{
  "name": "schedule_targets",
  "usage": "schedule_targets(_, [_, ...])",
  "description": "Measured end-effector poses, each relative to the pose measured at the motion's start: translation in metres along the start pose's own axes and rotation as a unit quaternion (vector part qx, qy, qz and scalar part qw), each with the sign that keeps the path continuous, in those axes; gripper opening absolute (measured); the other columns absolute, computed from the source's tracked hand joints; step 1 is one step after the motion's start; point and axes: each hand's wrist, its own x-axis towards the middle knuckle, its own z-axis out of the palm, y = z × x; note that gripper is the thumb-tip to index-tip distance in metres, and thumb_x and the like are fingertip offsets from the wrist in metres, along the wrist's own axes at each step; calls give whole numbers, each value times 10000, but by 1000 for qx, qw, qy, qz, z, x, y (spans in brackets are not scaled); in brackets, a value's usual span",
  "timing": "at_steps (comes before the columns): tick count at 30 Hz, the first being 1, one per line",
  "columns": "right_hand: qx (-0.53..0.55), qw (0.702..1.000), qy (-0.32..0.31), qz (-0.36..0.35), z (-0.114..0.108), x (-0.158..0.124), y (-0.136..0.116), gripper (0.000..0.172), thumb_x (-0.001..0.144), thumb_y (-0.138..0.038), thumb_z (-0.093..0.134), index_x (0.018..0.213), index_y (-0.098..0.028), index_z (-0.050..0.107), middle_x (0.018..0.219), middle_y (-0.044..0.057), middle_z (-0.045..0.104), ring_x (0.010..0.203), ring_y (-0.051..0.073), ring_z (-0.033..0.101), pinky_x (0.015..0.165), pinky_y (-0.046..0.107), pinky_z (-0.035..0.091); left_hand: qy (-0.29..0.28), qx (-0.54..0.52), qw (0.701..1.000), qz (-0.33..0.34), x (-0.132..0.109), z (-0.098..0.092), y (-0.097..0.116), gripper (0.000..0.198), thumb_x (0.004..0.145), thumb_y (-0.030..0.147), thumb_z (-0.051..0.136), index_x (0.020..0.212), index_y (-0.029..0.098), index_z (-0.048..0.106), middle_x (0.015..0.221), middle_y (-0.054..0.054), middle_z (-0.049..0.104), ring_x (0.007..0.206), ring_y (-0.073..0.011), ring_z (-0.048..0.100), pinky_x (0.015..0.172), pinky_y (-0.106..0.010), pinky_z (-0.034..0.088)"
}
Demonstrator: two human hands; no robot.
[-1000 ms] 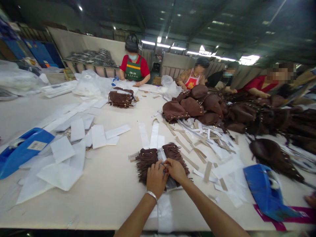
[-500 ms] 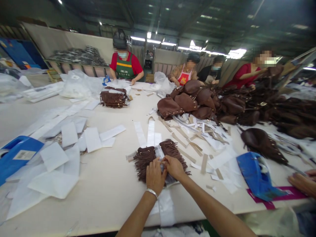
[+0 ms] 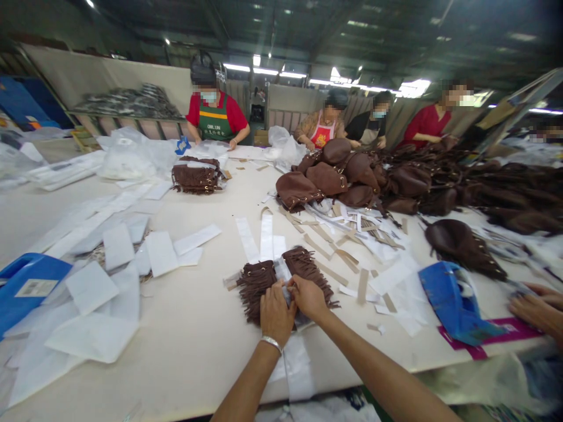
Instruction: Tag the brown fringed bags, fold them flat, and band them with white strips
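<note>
On the table right in front of me lies a brown fringed bag (image 3: 257,281). A pale, shiny plastic strip (image 3: 282,269) crosses its middle. My left hand (image 3: 277,310), with a silver bangle at the wrist, rests on the bag with its fingers closed around crinkled greyish plastic. My right hand (image 3: 309,298) pinches at the same plastic from the other side, the two sets of fingertips almost meeting. The fingers cover most of what they grip. White strips (image 3: 266,237) stick out beyond the bag, and a white sheet (image 3: 299,366) reaches the near edge.
Blue tape dispensers stand at left (image 3: 33,278) and right (image 3: 455,302). White paper pieces (image 3: 92,287) lie left; brown bags (image 3: 325,179) are heaped at back right. Another fringed bag (image 3: 196,176) sits farther off. A co-worker's hands (image 3: 534,308) are at the right edge; several people work opposite.
My view has shifted slightly. Both hands stay on the fringed bag in nearly the same grip. The co-worker in red at far right has lowered a raised arm and the brown item in it.
</note>
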Motion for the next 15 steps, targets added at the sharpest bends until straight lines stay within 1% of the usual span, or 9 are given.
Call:
schedule_targets(3, [-9,1000,1,14,0,1,-1,176,880,-217,514,1051,-237,552,854,11,693,855,172,636,635,257,294,7,3,1000,0,0,1,0,375,911,360,534,1215,156,452,1202,-101,593,1045,-257,544,874,-410,412])
schedule_targets(5, [-12,1000,-1,24,0,2,-1,199,874,-221,522,1073,-231,520,857,13,687,851,175,634,629,260,286,8,1,1000,0,0,2,0,378,915,373,527,1214,156,452,1199,-100,594,1037,-259,544,871,-414,413])
schedule_targets(10, [-17,999,-10,41,4,7,1,170,861,-228,541,1024,-206,499,909,30,680,886,174,625,659,260,302,8,-6,1000,-1,-1,4,-2,411,916,394,523,1237,151,445,1203,-110,590,1045,-272,541,878,-420,410])
schedule_targets(15, [-21,998,-22,54,6,15,3,154,826,-223,566,969,-191,519,945,51,677,923,183,616,683,260,315,1,-12,1000,7,-1,3,-3,412,931,404,488,1249,145,451,1220,-124,583,1064,-272,539,886,-415,411])
